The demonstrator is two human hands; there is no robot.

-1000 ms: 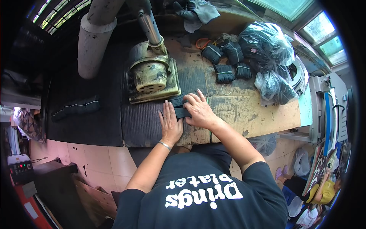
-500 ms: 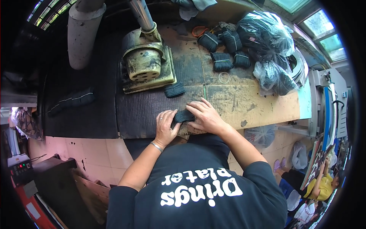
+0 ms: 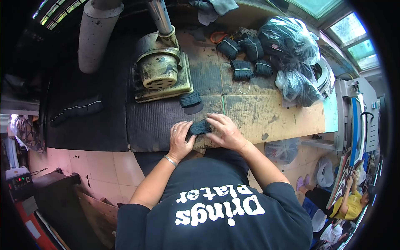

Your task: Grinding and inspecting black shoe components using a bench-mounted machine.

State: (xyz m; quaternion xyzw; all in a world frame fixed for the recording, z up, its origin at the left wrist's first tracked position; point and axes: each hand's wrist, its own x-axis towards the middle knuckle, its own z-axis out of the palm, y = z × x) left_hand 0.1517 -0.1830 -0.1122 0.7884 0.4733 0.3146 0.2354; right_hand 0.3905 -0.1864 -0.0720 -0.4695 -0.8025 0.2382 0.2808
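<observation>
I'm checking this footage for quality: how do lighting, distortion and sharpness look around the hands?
Head view: daylight glares in the windows at upper right; the fisheye bends the workbench edge toward a dark rim; the left hand, right hand and dark bundle between them are evenly lit and sharp.

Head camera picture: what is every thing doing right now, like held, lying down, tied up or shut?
Small dark stack of flat fabric pieces: held between both hands at the bench edge.
Left hand: grip closed on the stack.
Right hand: grip closed on the stack.
Second dark stack: lying loose beside the press.
Dark banded bundles: tied, lying on the bench.
Clear plastic bags: full, bunched shut.
</observation>
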